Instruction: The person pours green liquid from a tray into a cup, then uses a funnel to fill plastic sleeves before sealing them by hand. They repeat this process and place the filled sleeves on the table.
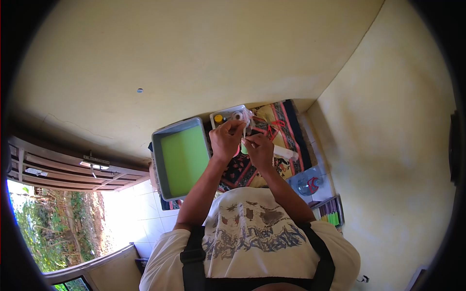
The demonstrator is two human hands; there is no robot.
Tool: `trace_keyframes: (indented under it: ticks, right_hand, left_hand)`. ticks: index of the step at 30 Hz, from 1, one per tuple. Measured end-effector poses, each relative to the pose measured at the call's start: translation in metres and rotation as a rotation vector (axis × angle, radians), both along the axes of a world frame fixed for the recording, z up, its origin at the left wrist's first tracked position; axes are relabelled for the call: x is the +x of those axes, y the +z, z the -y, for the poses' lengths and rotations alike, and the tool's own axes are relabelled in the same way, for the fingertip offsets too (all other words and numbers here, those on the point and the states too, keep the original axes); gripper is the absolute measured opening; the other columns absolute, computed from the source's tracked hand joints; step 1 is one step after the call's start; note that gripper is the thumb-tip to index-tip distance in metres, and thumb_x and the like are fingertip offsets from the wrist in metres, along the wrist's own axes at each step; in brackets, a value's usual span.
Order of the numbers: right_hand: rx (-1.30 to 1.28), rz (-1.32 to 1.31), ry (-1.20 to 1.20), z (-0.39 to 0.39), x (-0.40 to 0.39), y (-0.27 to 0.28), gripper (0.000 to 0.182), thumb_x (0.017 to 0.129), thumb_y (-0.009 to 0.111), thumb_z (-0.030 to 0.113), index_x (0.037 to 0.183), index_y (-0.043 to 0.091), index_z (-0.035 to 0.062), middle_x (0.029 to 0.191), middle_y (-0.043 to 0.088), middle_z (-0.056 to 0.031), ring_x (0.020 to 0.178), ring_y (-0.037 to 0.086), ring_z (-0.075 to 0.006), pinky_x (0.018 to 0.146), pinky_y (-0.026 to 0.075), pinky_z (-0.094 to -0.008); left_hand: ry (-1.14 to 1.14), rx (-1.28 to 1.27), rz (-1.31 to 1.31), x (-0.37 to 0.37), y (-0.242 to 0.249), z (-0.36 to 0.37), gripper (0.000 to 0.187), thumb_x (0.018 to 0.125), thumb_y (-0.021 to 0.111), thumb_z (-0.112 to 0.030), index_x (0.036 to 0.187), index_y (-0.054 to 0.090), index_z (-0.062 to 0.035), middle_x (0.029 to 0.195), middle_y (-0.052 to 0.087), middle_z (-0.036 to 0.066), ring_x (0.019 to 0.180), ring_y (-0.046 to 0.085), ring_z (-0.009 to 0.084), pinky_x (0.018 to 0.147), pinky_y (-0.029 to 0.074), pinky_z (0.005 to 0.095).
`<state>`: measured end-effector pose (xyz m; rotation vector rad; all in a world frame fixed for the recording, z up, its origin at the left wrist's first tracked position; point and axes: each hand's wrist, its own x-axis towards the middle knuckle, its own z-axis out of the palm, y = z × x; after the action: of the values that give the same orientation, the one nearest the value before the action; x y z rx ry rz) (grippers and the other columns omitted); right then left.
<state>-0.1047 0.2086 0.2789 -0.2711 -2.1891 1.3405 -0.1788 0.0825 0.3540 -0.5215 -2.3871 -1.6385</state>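
My left hand (226,140) is closed in a pinch above the patterned cloth. Close beside it, my right hand (260,151) also pinches with thumb and forefinger. Between the fingertips is a thin pale strip (244,137), too small to identify. Just behind the hands sits a small grey-white tray (232,109) containing a yellow-capped bottle (218,118), a whitish roll (238,116) and crumpled clear plastic (248,115). Below the fingers, a pink and pale green item is partly hidden. To the left stands a large grey basin (164,179) with a light green content.
A patterned cloth (297,131) covers the work surface. On it lie red strips (275,127) and a white cylinder (285,153). At the right are a clear bluish bottle with a red handle (310,185) and a rack of coloured items (330,213). Walls border the back and right.
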Motion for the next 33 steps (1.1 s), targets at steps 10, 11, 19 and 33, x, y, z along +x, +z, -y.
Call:
trace_keyframes:
  ticks: [10,11,19,33]
  right_hand:
    - [0.093,-0.078,0.059,-0.035,0.009,-0.052,0.054,0.089,0.088,0.016,0.137,0.063,0.0056,0.111,0.075,-0.0161,0.102,0.076,-0.0372,0.088,0.060,-0.0439]
    - [0.031,-0.004,0.054,-0.042,0.008,-0.065,0.058,0.089,0.087,0.015,0.140,0.061,0.0058,0.112,0.075,-0.0164,0.105,0.076,-0.0375,0.090,0.060,-0.0445]
    - [0.176,0.147,0.207,-0.135,-0.008,-0.105,0.040,0.096,0.082,0.018,0.133,0.069,0.0096,0.113,0.079,-0.0154,0.102,0.078,-0.0372,0.088,0.061,-0.0447]
    - [0.815,0.191,-0.017,-0.306,-0.165,-0.210,0.030,0.079,0.085,0.020,0.109,0.083,0.0226,0.106,0.071,0.0016,0.111,0.065,-0.0258,0.098,0.053,-0.0458]
  left_hand:
    - [-0.247,0.097,0.319,-0.002,-0.014,-0.026,0.017,0.097,0.084,-0.011,0.106,0.081,0.0040,0.089,0.083,0.011,0.079,0.078,0.0125,0.073,0.064,0.0277]
    - [-0.253,0.149,0.356,-0.005,-0.023,-0.032,0.017,0.098,0.083,-0.010,0.107,0.081,0.0048,0.091,0.083,0.011,0.080,0.078,0.0128,0.074,0.064,0.0278]
    - [-0.144,0.350,0.429,-0.037,-0.058,-0.058,0.015,0.099,0.080,-0.007,0.106,0.077,0.0055,0.092,0.082,0.012,0.080,0.079,0.0136,0.073,0.063,0.0278]
    - [-0.045,-0.075,0.515,-0.074,-0.200,-0.141,0.025,0.099,0.074,-0.021,0.116,0.079,-0.0033,0.104,0.084,0.012,0.102,0.082,0.0233,0.093,0.062,0.0358]
